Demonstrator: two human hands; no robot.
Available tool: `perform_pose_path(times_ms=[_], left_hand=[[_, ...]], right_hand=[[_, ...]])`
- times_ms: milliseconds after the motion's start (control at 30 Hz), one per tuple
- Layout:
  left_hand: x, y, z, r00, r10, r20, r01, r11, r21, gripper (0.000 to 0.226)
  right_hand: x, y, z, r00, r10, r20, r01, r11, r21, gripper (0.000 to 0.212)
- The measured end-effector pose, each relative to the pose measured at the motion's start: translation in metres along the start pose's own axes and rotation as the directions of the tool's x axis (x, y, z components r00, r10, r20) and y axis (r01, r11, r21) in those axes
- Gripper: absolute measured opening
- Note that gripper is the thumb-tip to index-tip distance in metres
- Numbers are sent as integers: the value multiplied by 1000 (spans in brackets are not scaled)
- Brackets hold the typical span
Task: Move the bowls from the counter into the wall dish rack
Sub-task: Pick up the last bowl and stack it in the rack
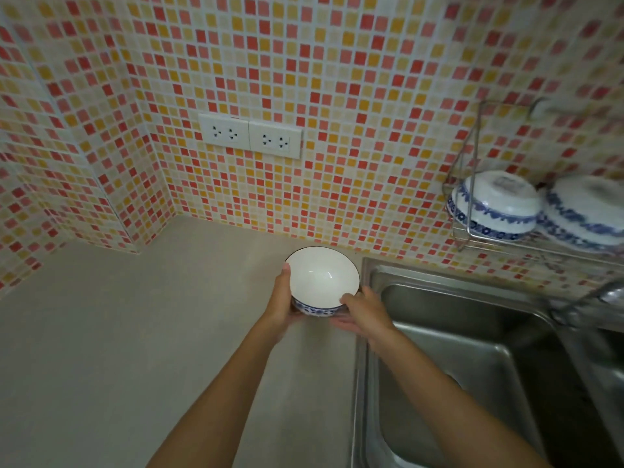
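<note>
- I had one bowl [322, 282] in front of me, white inside with a dark rim and a blue pattern on the outside, upright and close to the tiled wall, just beside the edge of the sink [472, 349].
- I could not tell if the bowl rested on the table [135, 332] or was already a little lifted; its base was hidden by my hands.
- My left hand [280, 298] was wrapped around the left side of the bowl, with the thumb lying up along the rim and the other fingers under the wall, out of view.
- My right hand [364, 315] was at the lower right side, fingers half curled. It touched the rim, but it was blurred, so I judged its hold as not yet firm.
- The dish rack [472, 163] hung on the wall to the upper right, above the sink. Two blue and white bowls [496, 207] lay in it upside down already.
- I judged the bowl as glazed ceramic: stiff, rather heavy for its size, smooth and maybe slippery, and it would break if it fell on the steel sink.
- The best hold, I thought, was with both palms on opposite sides of the wall, thumbs over the rim, because the bowl probably needed turning over before going into the rack.
</note>
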State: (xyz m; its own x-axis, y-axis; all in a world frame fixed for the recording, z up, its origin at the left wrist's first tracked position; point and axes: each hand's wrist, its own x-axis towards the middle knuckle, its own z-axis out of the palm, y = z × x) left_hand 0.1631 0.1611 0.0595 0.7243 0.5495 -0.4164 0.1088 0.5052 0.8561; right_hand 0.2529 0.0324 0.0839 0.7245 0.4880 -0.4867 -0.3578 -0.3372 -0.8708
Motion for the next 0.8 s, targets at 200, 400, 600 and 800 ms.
perform_pose_path(times_ms=[200,400,600,800], left_hand=[[-28,21,61,997,63,55,-59,996,-61,47],[-48,35,113,989,146,16,-146,989,-9,54],[-73,43,160,977,205,57,-203,979,-31,55],[-91,56,211,953,301,27,-301,954,7,51]], right_hand=[[-52,-36,-75,916,-395,-64,337,848,-410,41],[-72,-59,-170,623,-759,-187,470,555,-686,47],[-42,-58,-255,534,-830,-159,262,341,-903,66],[-21,-63,-318,559,-821,-115,48,171,-984,87]])
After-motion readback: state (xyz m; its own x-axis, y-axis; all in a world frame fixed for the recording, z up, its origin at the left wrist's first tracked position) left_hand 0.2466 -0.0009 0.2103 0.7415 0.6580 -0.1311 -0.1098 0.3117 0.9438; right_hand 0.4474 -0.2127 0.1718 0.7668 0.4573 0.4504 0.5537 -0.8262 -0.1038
